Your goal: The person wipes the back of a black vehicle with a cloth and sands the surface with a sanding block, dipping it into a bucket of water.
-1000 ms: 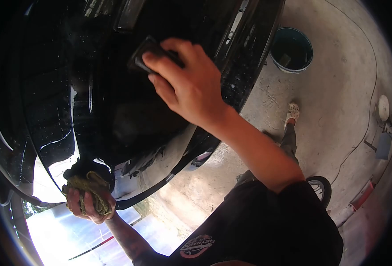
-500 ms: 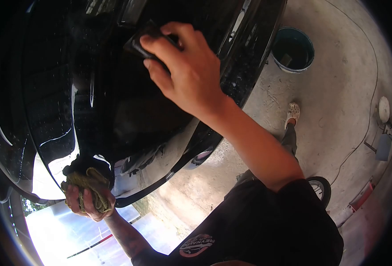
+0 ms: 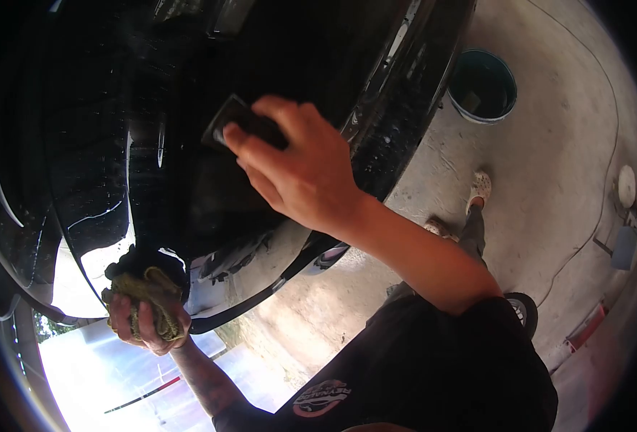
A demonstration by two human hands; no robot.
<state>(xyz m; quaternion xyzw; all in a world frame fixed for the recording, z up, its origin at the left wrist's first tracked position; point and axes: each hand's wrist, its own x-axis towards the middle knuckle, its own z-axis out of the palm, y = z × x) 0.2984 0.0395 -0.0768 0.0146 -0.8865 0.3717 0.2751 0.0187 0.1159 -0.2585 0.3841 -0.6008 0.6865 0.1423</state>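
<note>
My right hand (image 3: 300, 165) is closed around a small dark rectangular block (image 3: 235, 119) and holds it against a glossy black car panel (image 3: 210, 187). Its thumb and fingers grip the block's sides. At the lower left, my left hand (image 3: 149, 324) is wrapped round a bunched yellow-green cloth (image 3: 145, 291), close by the panel's lower edge. Water drops and bright reflections show on the black paint.
A dark bucket (image 3: 482, 86) stands on the concrete floor (image 3: 549, 137) beyond the car's edge. My light clog (image 3: 480, 189) is on the floor below it. A small wheel (image 3: 521, 313) and a red object (image 3: 587, 327) lie to the right, with a thin cable (image 3: 611, 129) along the floor.
My right hand has slid the block down the panel, toward my body. The left hand keeps its hold on the cloth, nearly in place. The view has shifted slightly.
</note>
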